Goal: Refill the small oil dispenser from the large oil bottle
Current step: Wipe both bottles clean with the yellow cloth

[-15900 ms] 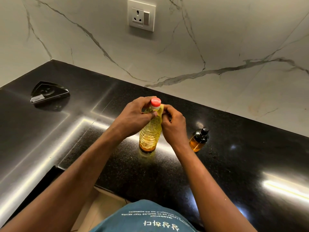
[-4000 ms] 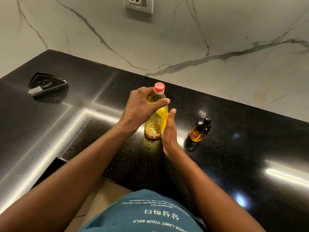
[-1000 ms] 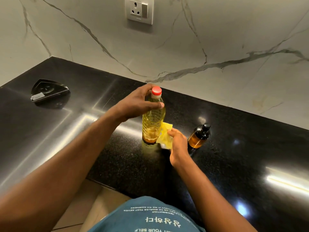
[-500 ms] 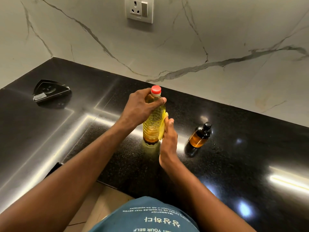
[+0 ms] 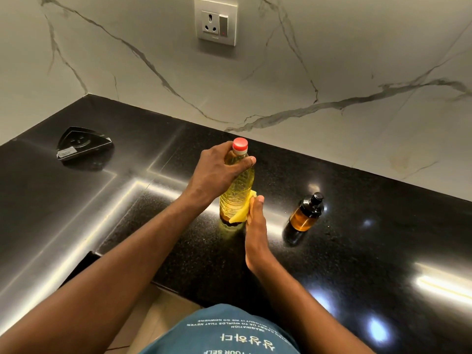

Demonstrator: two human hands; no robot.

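The large oil bottle (image 5: 237,190) stands upright on the black countertop (image 5: 357,238), and its red cap (image 5: 240,144) is on. It is nearly full of yellow oil.

The left hand (image 5: 217,175) grips the bottle at its shoulder, just under the cap. The fingers go around the far side, and the thumb lies across the near side.

The right hand (image 5: 256,231) is at the lower right side of the bottle. Its fingers are straight and together, pointing away from the person, and they press a thin yellow sheet (image 5: 241,212) flat against the bottle wall. The sheet shows as a narrow strip between the fingers and the bottle, and it reaches down almost to the base. I cannot tell if it is a label or a loose piece. The thumb of this hand is hidden.

The small oil dispenser (image 5: 305,214) stands to the right of the bottle, near it but not touching, and no hand is on it. It is an amber glass bottle with a black top, and it holds some amber liquid.

Far to the left of the bottle, a black triangular object (image 5: 81,144) lies on the counter. Behind the bottle rises the marble wall (image 5: 332,60), with a white wall socket (image 5: 215,21) high up. In front of the bottle, at the lower edge of the view, is the person's teal shirt (image 5: 224,330) with white letters.
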